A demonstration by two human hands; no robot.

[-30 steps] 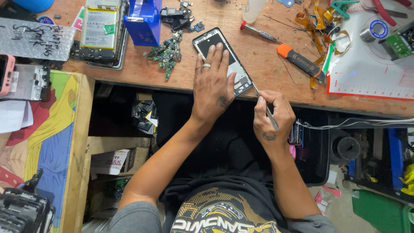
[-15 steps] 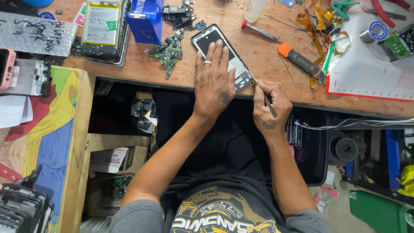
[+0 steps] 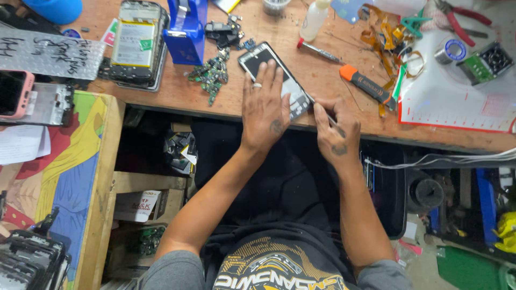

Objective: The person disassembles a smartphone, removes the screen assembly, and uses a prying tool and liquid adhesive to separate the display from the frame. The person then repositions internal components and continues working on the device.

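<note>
A black smartphone (image 3: 258, 57) lies at an angle near the front edge of the wooden workbench (image 3: 322, 80). My left hand (image 3: 264, 107) rests flat on it with fingers spread, pressing it down; a ring shows on one finger. My right hand (image 3: 334, 128) is closed around a thin metal tool, its tip at the phone's lower right corner. Most of the tool is hidden by my fingers.
An orange-handled cutter (image 3: 367, 86), a small screwdriver (image 3: 318, 50), circuit boards (image 3: 210, 74), a blue box (image 3: 187, 28), an opened phone with battery (image 3: 134, 45), a solder reel (image 3: 450, 51), pliers (image 3: 462, 17) and a white mat (image 3: 462, 102) lie on the bench. A pink phone (image 3: 13, 92) sits at left.
My right hand has moved up and left toward the phone's corner. My left hand stays flat on the phone.
</note>
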